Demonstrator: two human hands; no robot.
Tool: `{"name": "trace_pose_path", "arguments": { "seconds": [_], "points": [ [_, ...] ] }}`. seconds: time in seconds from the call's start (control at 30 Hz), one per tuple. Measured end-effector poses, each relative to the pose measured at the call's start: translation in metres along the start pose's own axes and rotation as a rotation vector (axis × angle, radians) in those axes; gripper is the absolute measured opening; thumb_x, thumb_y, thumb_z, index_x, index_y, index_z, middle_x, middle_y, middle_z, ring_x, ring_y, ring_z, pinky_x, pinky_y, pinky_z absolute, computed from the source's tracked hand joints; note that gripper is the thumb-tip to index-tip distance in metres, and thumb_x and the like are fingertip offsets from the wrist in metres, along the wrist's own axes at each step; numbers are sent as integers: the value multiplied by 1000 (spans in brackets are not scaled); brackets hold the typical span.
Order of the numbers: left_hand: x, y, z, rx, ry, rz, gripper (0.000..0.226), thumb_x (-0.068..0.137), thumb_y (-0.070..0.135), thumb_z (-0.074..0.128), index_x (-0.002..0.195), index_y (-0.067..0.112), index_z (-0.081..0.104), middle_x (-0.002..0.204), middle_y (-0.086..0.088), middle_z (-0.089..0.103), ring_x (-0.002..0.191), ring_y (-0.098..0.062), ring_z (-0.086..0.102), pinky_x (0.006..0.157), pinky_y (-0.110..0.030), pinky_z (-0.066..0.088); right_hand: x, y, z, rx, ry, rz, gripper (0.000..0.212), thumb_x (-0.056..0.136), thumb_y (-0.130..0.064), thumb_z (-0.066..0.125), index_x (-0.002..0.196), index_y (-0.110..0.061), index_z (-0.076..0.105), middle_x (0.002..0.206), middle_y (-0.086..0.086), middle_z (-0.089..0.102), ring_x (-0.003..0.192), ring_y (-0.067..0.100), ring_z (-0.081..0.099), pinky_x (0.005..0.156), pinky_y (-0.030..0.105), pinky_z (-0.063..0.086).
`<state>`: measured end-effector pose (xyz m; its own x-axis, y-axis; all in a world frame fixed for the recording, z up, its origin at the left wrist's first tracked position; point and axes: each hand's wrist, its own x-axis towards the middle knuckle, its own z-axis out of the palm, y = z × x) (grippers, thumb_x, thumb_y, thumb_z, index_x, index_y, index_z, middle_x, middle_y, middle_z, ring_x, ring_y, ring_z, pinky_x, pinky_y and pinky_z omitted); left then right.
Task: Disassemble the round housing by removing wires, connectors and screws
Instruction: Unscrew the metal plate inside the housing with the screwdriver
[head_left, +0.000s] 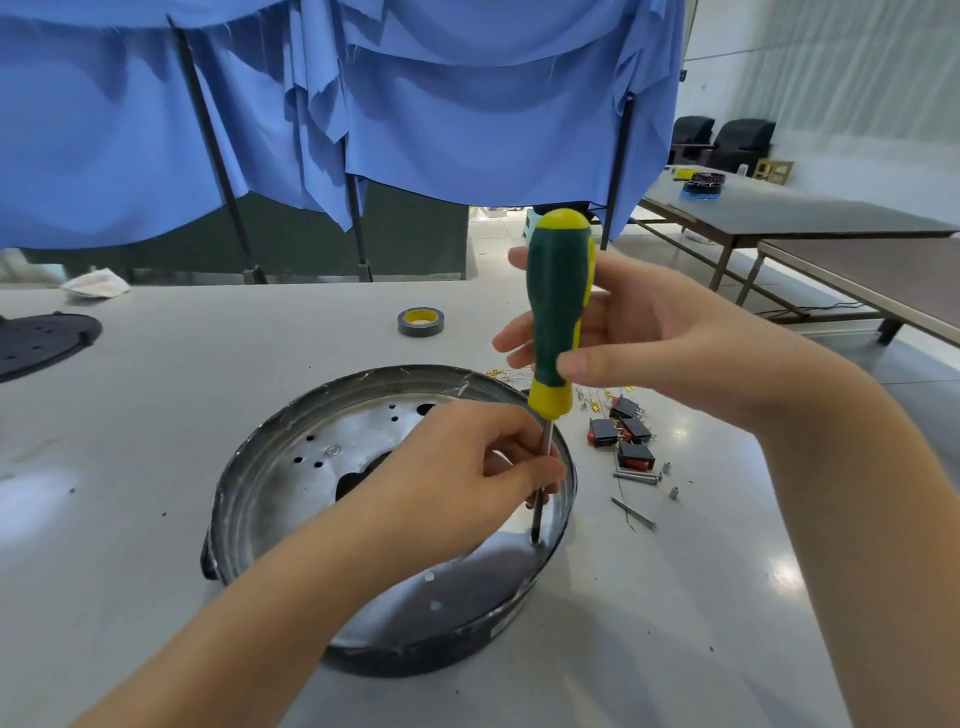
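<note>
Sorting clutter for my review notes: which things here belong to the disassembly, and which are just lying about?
In the job: round housing, screwdriver, left hand, right hand, removed switches, loose screws.
Lying about: tape roll, crumpled cloth, black disc.

The left hand (467, 467) hides the middle of the screwdriver (558, 312) shaft and part of the round housing (291, 457) floor. The screw under the tip is too small to tell; a dark perforated disc (41, 343) is cut off at the left edge
</note>
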<state>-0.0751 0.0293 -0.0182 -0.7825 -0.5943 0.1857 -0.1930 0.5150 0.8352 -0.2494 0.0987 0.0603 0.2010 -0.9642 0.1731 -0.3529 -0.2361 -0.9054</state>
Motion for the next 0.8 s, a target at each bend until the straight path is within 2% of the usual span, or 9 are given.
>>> {"name": "trace_pose_path", "arguments": {
  "seconds": [0.1,0.23,0.3,0.37,0.5,0.6,0.7,0.8],
  "points": [
    [-1,0,1,65,54,-1,10,81,33,73,78,32,63,71,11,71,66,-9,69,71,-32,58,1,-6,7,-181,82,15,58,74,-28,78,126,-27,54,99,-7,72,97,11,68,86,26,55],
    [-1,-1,3,127,92,20,18,79,40,74,76,29,59,66,11,68,61,-9,65,63,-28,55,3,-10,14,-296,179,27,50,66,-43,71,113,-31,60,80,-25,66,85,2,66,85,25,56],
    [-1,-2,4,138,92,20,19,80,42,72,75,30,59,65,16,65,56,-2,59,59,-19,50,3,-10,14,-330,197,38,50,64,-46,71,110,-31,61,79,-24,66,84,6,67,85,27,56],
    [-2,-2,4,129,70,26,15,83,41,69,77,31,60,69,19,64,60,1,59,58,-15,47,3,-10,13,-327,208,40,55,61,-45,73,113,-30,62,80,-18,68,85,11,68,85,30,56],
    [-2,1,5,15,15,37,3,86,33,61,86,33,64,86,21,68,82,-3,67,68,-19,52,-1,-10,8,-224,200,-6,66,61,-30,75,123,-18,56,96,2,72,91,27,69,84,38,57],
    [-2,2,3,-64,-16,33,10,86,22,60,89,30,66,88,14,73,83,-5,70,75,-21,56,-3,-10,6,-80,125,-8,65,71,-13,70,132,-15,47,102,4,73,96,22,70,83,32,57],
    [-1,0,2,-88,9,27,18,87,8,66,84,26,68,81,7,75,77,-8,72,77,-23,57,-3,-9,5,-46,72,13,63,82,1,64,137,-18,40,110,6,71,101,21,69,85,33,56],
    [1,-1,2,-33,65,28,12,83,14,73,78,24,68,75,4,73,72,-14,70,74,-30,57,0,-10,9,-166,98,28,62,73,-19,74,130,-25,48,103,-4,72,97,18,70,87,33,56]
  ]
}}
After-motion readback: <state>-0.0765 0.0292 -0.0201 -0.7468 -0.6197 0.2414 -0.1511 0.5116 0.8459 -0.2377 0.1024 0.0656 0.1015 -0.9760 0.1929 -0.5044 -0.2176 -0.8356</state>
